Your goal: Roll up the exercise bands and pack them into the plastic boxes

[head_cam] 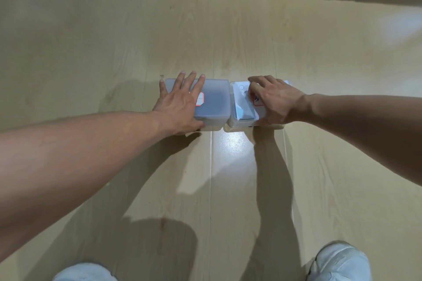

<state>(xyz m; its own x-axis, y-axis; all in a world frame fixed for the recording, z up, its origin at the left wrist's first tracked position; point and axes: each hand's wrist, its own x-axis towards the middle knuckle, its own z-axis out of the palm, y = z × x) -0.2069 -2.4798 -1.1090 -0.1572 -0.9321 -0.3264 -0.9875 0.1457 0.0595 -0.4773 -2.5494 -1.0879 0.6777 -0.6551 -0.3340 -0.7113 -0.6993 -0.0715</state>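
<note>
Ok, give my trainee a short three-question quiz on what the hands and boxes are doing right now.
1. True or false: the left hand lies with straight, spread fingers on the lid of the left box.
2. Multiple choice: how do the left box and the right box stand on the floor? A) stacked B) side by side C) far apart
3. Short answer: what is stuck on each lid, partly under a hand?

Key
1. True.
2. B; whether they touch is unclear.
3. A white label with a red border: one by the left hand, one under the right hand.
</note>
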